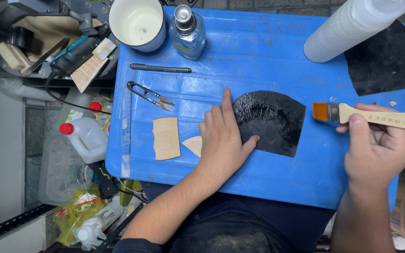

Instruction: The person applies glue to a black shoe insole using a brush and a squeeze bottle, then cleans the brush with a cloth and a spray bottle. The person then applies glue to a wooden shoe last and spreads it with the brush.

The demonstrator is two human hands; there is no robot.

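Two bare hands work over a blue table: the left hand (pixel 222 136) lies flat, fingers spread, pinning the glossy black fan-shaped leather piece (pixel 273 122), while the right hand (pixel 378 145), just to its right, clamps a flat brush (pixel 366 115) whose long axis and bristles point leftward at it.

This looks like a small craft workshop, probably for leather work. A blue plastic board (pixel 258 51) on the person's lap is the work surface, and it is scratched and stained. On it lie 2 tan leather pieces (pixel 166 138), a black leather piece (pixel 273 122), thread snips (pixel 150 96), a pen (pixel 160 68), a glass bottle (pixel 188 32) and a white cup (pixel 137 22). The right hand (pixel 378 147) holds a flat brush (pixel 326 112). On the left, tools fill a tray (pixel 48 42), and plastic bottles (pixel 86 138) stand crowded on the floor.
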